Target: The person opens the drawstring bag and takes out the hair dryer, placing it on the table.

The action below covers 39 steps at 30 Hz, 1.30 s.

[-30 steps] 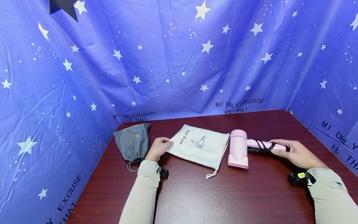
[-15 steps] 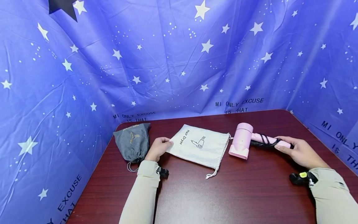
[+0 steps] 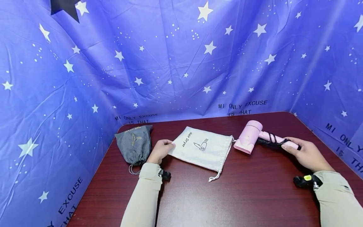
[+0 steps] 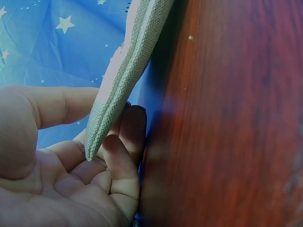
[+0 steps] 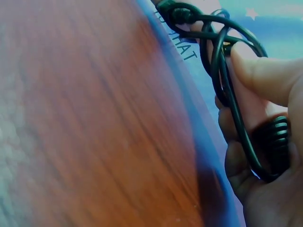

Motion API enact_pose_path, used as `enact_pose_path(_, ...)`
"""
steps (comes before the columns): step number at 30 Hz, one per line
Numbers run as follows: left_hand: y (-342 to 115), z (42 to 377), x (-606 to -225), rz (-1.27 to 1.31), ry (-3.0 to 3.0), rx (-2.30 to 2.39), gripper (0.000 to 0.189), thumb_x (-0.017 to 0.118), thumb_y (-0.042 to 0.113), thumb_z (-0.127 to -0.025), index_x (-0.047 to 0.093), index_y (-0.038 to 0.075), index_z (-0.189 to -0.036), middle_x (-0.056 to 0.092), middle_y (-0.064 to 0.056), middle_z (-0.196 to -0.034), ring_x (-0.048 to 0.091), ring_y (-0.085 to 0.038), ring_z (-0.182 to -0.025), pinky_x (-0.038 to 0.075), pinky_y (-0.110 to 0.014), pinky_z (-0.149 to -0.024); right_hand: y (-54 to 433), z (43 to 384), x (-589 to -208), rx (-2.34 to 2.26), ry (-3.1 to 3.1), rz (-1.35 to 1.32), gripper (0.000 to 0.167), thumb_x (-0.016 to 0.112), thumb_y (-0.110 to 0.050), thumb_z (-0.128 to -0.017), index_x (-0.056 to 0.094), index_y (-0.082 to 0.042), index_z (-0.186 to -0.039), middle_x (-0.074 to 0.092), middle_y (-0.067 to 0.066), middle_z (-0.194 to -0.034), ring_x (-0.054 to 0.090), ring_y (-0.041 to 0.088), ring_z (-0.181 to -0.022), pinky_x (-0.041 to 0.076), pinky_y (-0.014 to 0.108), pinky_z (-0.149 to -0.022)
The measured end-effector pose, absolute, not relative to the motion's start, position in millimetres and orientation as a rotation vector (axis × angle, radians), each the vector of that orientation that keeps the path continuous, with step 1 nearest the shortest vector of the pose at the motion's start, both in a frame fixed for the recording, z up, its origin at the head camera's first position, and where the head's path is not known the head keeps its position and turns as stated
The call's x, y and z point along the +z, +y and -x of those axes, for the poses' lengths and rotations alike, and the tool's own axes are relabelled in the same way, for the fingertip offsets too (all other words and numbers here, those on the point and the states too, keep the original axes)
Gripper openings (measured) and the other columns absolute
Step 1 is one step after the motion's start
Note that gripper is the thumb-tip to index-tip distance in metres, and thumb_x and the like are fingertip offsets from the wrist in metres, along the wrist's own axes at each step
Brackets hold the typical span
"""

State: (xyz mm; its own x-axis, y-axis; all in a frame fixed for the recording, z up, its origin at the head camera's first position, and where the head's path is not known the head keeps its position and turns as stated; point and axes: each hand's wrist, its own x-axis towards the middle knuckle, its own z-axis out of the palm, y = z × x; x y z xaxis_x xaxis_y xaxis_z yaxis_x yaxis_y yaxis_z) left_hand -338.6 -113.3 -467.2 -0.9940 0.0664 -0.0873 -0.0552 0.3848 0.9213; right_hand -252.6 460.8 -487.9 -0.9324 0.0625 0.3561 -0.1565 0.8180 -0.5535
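A white drawstring bag (image 3: pixel 210 157) printed "Hair Dryer" lies in mid-table, its mouth and cords toward the right. My left hand (image 3: pixel 160 151) pinches its left corner between thumb and fingers; the left wrist view shows the bag's seamed edge (image 4: pixel 123 80) raised off the table. Right of the bag is a pink hair dryer (image 3: pixel 249 135), its head tilted beside the bag's mouth. My right hand (image 3: pixel 307 154) grips the end of its handle. A black cord (image 5: pixel 229 90) is looped round that handle, close to my right thumb (image 5: pixel 265 75).
A grey drawstring pouch (image 3: pixel 134 145) with a gold dryer print lies left of my left hand. The dark red table (image 3: pixel 227 198) meets a blue star-patterned curtain (image 3: pixel 170 63) at its back and sides.
The hair dryer has moved back and slightly right, its head tilting so the top leans right. My right hand shifted a little right with it. The left hand and white bag stayed put.
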Motion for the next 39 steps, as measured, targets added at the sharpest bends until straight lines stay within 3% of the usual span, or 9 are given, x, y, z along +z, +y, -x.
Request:
enact_pose_path(9,-114.1,337.7,-465.9,-0.014,2.523,1.68,0.022,0.065,0.018,-0.1,0.072,0.0,-0.112,0.071,-0.011,-0.105,0.065,-0.018,-0.087,0.051,-0.028,-0.077,464.1,254.5,-490.8,0.839,-2.596,0.003,0.048,0.073,-0.032,-0.098,0.066,0.0,-0.132,0.069,0.031,-0.115,0.036,-0.023,-0.086,0.035,0.018,-0.071)
enact_pose_path(17,-114.2,337.3,-465.4,-0.013,2.536,1.653,0.021,0.066,0.019,-0.1,0.072,0.002,-0.111,0.071,-0.011,-0.107,0.065,-0.02,-0.091,0.051,-0.031,-0.081,468.5,253.0,-491.3,0.802,-2.531,0.071,0.039,0.071,-0.03,-0.099,0.068,-0.005,-0.128,0.07,0.03,-0.104,0.039,-0.015,-0.076,0.034,0.023,-0.068)
enact_pose_path(24,-115.6,340.1,-466.9,-0.013,2.542,1.657,0.021,0.069,0.019,-0.097,0.073,0.002,-0.108,0.071,-0.011,-0.106,0.064,-0.019,-0.09,0.051,-0.03,-0.079,469.1,254.5,-489.9,0.796,-2.549,0.138,0.04,0.069,-0.033,-0.099,0.066,-0.005,-0.128,0.068,0.031,-0.105,0.037,-0.014,-0.074,0.034,0.026,-0.066)
enact_pose_path(27,-116.0,340.8,-466.7,-0.009,2.539,1.668,0.02,0.069,0.019,-0.096,0.073,0.001,-0.106,0.071,-0.011,-0.104,0.063,-0.018,-0.089,0.05,-0.027,-0.077,468.6,255.1,-489.6,0.791,-2.554,0.194,0.045,0.068,-0.034,-0.1,0.064,-0.001,-0.131,0.067,0.035,-0.109,0.047,-0.001,-0.075,0.034,0.027,-0.067)
enact_pose_path(30,-113.6,341.0,-466.2,-0.001,2.536,1.67,0.019,0.07,0.018,-0.096,0.073,0.001,-0.104,0.071,-0.01,-0.102,0.063,-0.017,-0.087,0.049,-0.027,-0.076,469.4,253.2,-488.9,0.798,-2.55,0.252,0.05,0.065,-0.032,-0.102,0.059,0.005,-0.136,0.063,0.04,-0.116,0.06,0.032,-0.086,0.037,0.035,-0.071)
enact_pose_path(33,-113.2,340.9,-465.9,0.004,2.538,1.662,0.018,0.069,0.018,-0.096,0.073,0.002,-0.103,0.07,-0.009,-0.1,0.063,-0.017,-0.086,0.049,-0.027,-0.074,468.3,252.2,-487.9,0.813,-2.546,0.314,0.056,0.062,-0.031,-0.103,0.054,0.01,-0.14,0.057,0.044,-0.124,0.055,0.057,-0.105,0.038,0.047,-0.077)
enact_pose_path(36,-113.3,340.9,-465.6,0.011,2.533,1.663,0.018,0.069,0.018,-0.096,0.073,0.002,-0.103,0.07,-0.009,-0.099,0.063,-0.017,-0.085,0.049,-0.026,-0.074,467.3,251.7,-486.7,0.823,-2.537,0.367,0.058,0.061,-0.031,-0.103,0.051,0.011,-0.142,0.054,0.045,-0.128,0.053,0.06,-0.111,0.038,0.051,-0.079)
enact_pose_path(39,-113.1,341.1,-465.6,0.011,2.532,1.667,0.018,0.069,0.019,-0.096,0.073,0.002,-0.103,0.07,-0.009,-0.1,0.063,-0.017,-0.085,0.049,-0.026,-0.074,468.0,252.8,-486.5,0.817,-2.525,0.388,0.058,0.061,-0.031,-0.103,0.052,0.011,-0.141,0.054,0.045,-0.128,0.053,0.061,-0.11,0.037,0.045,-0.076)
